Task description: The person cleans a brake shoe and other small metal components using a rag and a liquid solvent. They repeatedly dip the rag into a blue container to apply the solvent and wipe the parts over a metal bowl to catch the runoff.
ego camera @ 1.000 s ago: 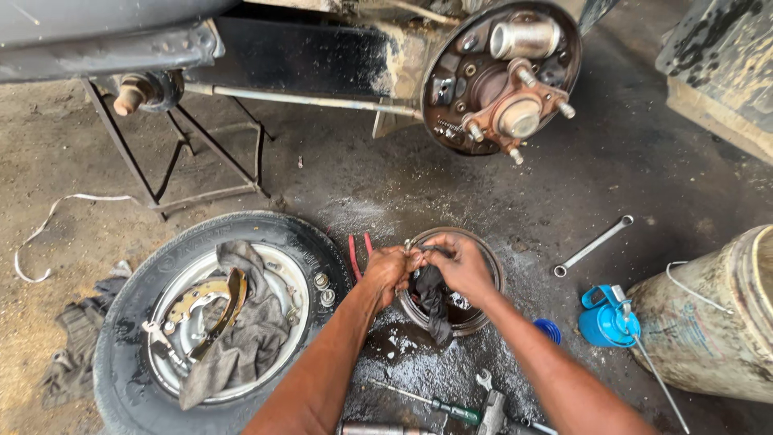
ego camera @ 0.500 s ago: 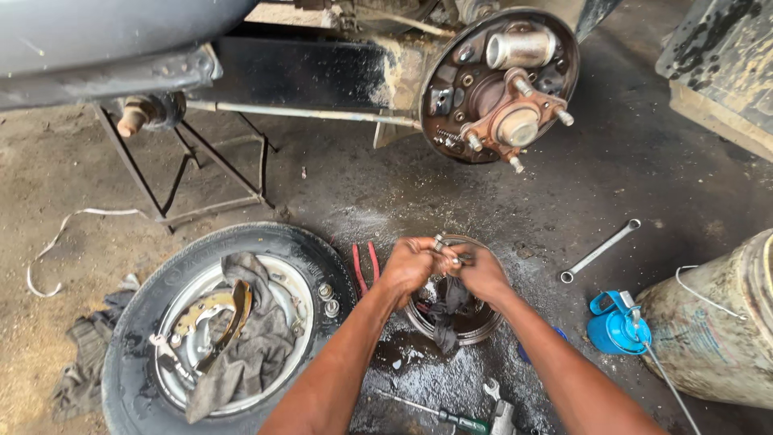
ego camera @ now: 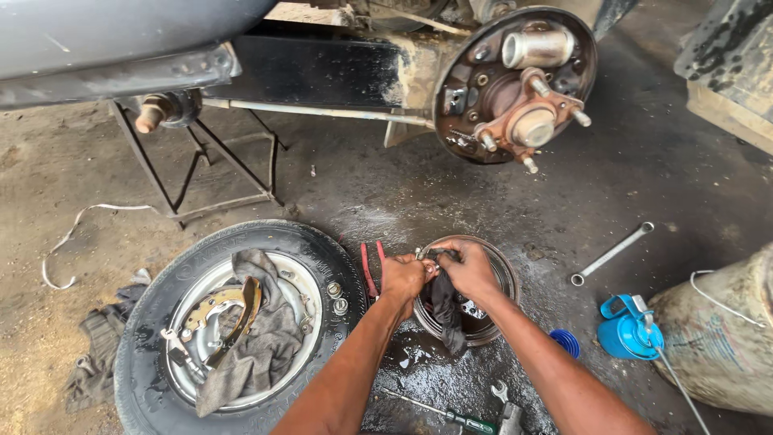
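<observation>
While the person crouches over an oily concrete floor (ego camera: 644, 185), both hands meet above a round metal drum (ego camera: 503, 278) lying open side up. The left hand (ego camera: 400, 278) and right hand (ego camera: 467, 270) pinch a small metal part (ego camera: 420, 253) between them at the drum's near rim, fingers closed narrow around it; a dark rag (ego camera: 444, 310) hangs from the right hand into the drum. What the part is cannot be told at this size. It looks like a cleaning or fitting step on a small brake piece, and any further handling would seem to call for a firm two-handed pinch, since everything is slick with oil. The drum holds the rag's tail and a dark wet film. Red-handled pliers (ego camera: 369, 270) lie just left of the hands. To the left, a tyre (ego camera: 153, 338) lies flat, and its rim cradles a curved brake shoe (ego camera: 233, 310), a grey cloth (ego camera: 258, 338) and loose nuts (ego camera: 334, 296). Above, the bare wheel hub (ego camera: 523, 89) with its studs sits on the raised vehicle, beside a metal stand (ego camera: 209, 173). To the right lie a spanner (ego camera: 612, 254), a blue oil can (ego camera: 624, 330) and a blue cap (ego camera: 566, 341). A screwdriver (ego camera: 451, 415) lies near the bottom edge.
</observation>
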